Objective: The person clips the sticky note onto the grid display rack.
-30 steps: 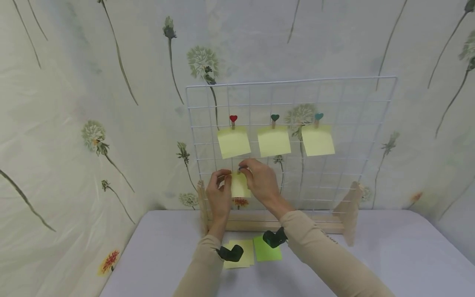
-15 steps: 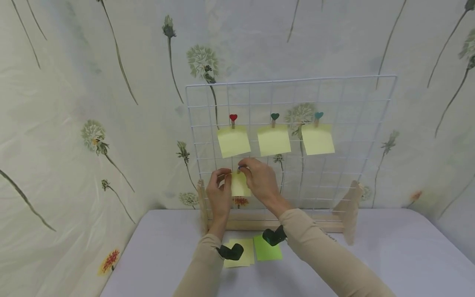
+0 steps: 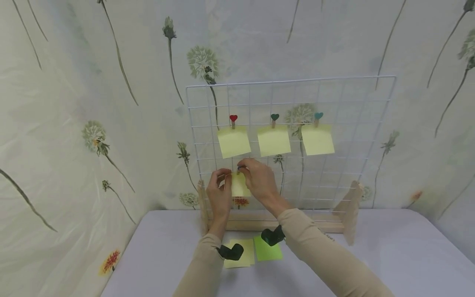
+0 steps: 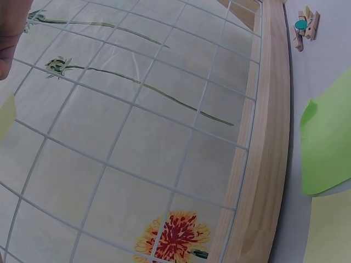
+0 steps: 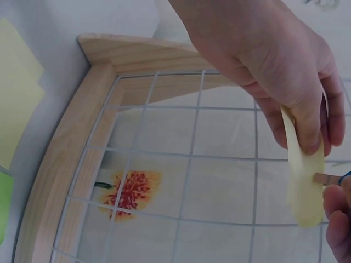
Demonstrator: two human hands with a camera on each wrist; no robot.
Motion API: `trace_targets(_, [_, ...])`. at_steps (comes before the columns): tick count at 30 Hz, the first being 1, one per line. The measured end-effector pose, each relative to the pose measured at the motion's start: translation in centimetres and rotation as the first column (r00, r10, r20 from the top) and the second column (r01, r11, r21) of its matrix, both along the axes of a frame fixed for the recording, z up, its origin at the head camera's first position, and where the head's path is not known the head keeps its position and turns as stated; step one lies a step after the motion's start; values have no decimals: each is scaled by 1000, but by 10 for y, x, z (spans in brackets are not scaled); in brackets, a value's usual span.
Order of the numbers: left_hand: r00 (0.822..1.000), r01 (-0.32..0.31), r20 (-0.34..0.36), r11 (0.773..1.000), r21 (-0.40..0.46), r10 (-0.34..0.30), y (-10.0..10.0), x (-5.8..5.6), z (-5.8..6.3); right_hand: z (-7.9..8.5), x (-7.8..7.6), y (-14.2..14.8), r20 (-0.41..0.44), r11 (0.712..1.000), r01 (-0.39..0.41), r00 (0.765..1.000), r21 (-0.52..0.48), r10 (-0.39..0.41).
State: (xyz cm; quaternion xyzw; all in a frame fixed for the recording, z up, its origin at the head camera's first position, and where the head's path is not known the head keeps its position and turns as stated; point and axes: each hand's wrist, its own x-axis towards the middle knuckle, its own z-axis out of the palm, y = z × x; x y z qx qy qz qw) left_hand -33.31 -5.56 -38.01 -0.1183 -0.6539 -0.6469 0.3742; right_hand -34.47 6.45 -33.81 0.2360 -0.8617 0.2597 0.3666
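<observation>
My left hand (image 3: 219,196) pinches the left edge of a pale yellow sticky note (image 3: 240,185) against the white wire grid (image 3: 291,81). On the note's other side, my right hand (image 3: 262,183) pinches a small wooden clothespin (image 5: 327,179) with a blue top at the note's upper edge. The right wrist view shows the note bowed, with the left hand (image 5: 274,66) above it. Whether the clothespin grips the wire is hidden by fingers. Only part of the right hand (image 4: 11,33) and a corner of the note (image 4: 6,116) appear in the left wrist view.
Three yellow notes hang higher on the grid from heart-topped clips: red (image 3: 233,118), dark green (image 3: 275,117) and teal (image 3: 318,116). A wooden base (image 3: 237,225) supports the grid. Yellow (image 3: 237,264) and green (image 3: 268,249) notes lie in front, and loose clothespins (image 4: 306,27) on the table.
</observation>
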Motion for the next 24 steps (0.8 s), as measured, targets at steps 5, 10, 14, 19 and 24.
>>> trace_targets(5, [1000, 9, 9, 1000, 4, -10, 1, 0, 1, -1, 0, 0, -9, 1000, -2, 1000, -8, 2])
trace_targets(10, [1000, 1, 23, 1000, 4, -1, 0, -11, -9, -3, 0, -2, -2, 1000, -7, 1000, 3, 7])
trace_targets(14, [1000, -8, 28, 1000, -1, 8, -1, -21, -19, -5, 0, -3, -4, 1000, 0, 1000, 2, 0])
trace_targets(19, [1000, -9, 10, 1000, -3, 9, -2, -24, -21, -5, 0, -3, -9, 1000, 8, 1000, 6, -8])
trace_targets(24, [1000, -28, 4, 999, -34, 28, -3, -23, -22, -6, 0, -3, -3, 1000, 8, 1000, 3, -8])
